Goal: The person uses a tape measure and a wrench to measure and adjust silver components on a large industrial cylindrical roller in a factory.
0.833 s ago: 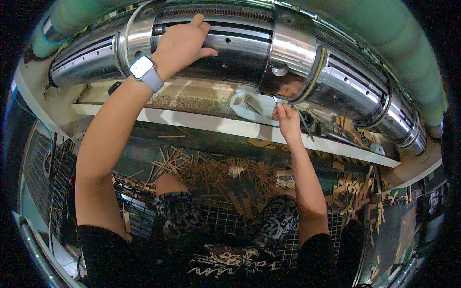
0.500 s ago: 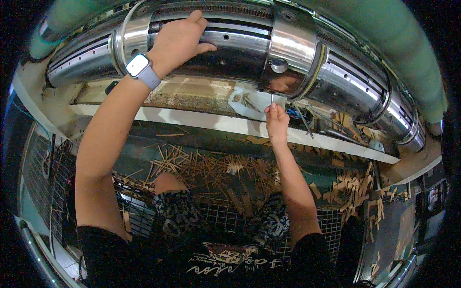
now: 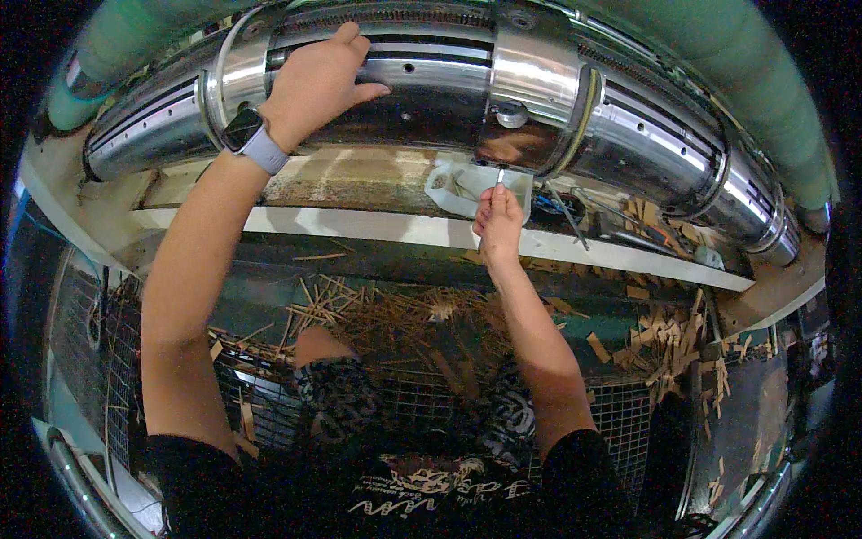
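A long polished metal cylinder (image 3: 377, 121) with slots and screw holes spans the view. My left hand (image 3: 319, 85) lies on its upper left part, fingers stretched out and thumb apart, holding nothing. A wide shiny metal collar (image 3: 537, 67) rings the cylinder right of the middle, with a round knob (image 3: 510, 114) on its front. Below the collar, my right hand (image 3: 500, 216) is closed round a slim silvery metal rod (image 3: 501, 175). The rod points up to the collar's lower edge; whether its tip sits in a hole there, I cannot tell.
A white beam (image 3: 359, 229) runs below the cylinder. Behind it stand a cut-open translucent plastic container (image 3: 442, 189) and several tools (image 3: 570, 216). Cardboard strips (image 3: 386, 314) litter the floor and metal grating. Green rollers (image 3: 718, 63) flank the cylinder.
The view has shifted slightly, so both hands appear a little further left. My left hand stays on the cylinder, and my right hand still grips the rod below the collar. The watch screen has gone dark.
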`<state>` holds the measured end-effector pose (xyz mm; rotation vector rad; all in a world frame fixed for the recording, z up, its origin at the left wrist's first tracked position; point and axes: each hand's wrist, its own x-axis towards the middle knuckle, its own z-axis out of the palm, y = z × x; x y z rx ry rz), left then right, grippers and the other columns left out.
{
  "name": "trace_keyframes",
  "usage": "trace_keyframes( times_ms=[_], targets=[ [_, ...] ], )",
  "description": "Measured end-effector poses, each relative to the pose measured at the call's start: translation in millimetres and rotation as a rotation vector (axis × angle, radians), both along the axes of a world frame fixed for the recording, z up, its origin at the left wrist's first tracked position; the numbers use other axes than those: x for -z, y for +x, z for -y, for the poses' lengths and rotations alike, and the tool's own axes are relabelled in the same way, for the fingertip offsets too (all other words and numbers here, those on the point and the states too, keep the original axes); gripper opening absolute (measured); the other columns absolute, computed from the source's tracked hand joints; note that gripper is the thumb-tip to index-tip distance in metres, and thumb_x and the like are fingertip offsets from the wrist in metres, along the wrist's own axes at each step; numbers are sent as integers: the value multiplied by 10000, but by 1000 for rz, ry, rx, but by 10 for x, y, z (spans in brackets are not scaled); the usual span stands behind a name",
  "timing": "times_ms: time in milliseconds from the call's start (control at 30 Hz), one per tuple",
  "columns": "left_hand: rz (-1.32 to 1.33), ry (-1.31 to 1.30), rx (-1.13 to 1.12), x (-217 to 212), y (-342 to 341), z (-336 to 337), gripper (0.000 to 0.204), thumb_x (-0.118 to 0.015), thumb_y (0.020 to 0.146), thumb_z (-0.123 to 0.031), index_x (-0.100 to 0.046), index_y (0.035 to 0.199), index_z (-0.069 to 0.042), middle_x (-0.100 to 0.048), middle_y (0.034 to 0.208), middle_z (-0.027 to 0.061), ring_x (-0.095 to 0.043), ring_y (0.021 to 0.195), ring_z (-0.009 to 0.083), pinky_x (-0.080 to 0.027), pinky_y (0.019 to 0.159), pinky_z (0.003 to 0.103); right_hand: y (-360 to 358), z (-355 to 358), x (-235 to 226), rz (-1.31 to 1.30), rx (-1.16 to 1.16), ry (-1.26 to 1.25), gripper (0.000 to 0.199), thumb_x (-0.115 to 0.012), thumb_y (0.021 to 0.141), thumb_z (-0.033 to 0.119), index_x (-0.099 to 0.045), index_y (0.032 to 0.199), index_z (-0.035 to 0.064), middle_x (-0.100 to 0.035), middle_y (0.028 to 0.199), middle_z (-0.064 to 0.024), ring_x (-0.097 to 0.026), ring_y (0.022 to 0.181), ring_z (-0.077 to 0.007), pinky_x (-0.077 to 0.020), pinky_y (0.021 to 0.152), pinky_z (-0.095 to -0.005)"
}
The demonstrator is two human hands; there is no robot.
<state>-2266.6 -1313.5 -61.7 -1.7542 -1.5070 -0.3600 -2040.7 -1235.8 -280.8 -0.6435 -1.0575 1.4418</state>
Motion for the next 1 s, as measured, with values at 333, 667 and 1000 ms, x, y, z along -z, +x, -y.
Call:
trace_keyframes(
  times_ms=[333, 667, 1000],
  targets=[
    [-19, 16, 27, 3, -25, 12, 523, -664, 701, -402, -521, 996, 6, -503, 995, 152, -583, 787, 346, -501, 665, 399, 212, -131, 2, 156, -88, 18, 322, -418, 928, 343, -495, 747, 88, -383, 557, 40, -330, 437, -53, -278, 368, -204],
    [-54, -33, 5, 50, 80, -27, 584, -693, 663, -398, -414, 958, 22, -459, 967, 182, -586, 710, 346, -505, 564, 383, -147, 48, 65, -119, 11, -43, 221, -495, 897, 281, -425, 756, 125, -306, 548, 53, -260, 448, -48, -212, 396, -209],
    [53, -15, -6, 34, 178, -34, 586, -758, 563, -358, -432, 902, -10, -447, 890, 160, -581, 685, 332, -487, 533, 374, -1092, -44, -430, -735, -155, -423, 231, -433, 817, 183, -335, 617, 120, -245, 518, 16, -222, 466, -115, -177, 433, -273]
  ],
)
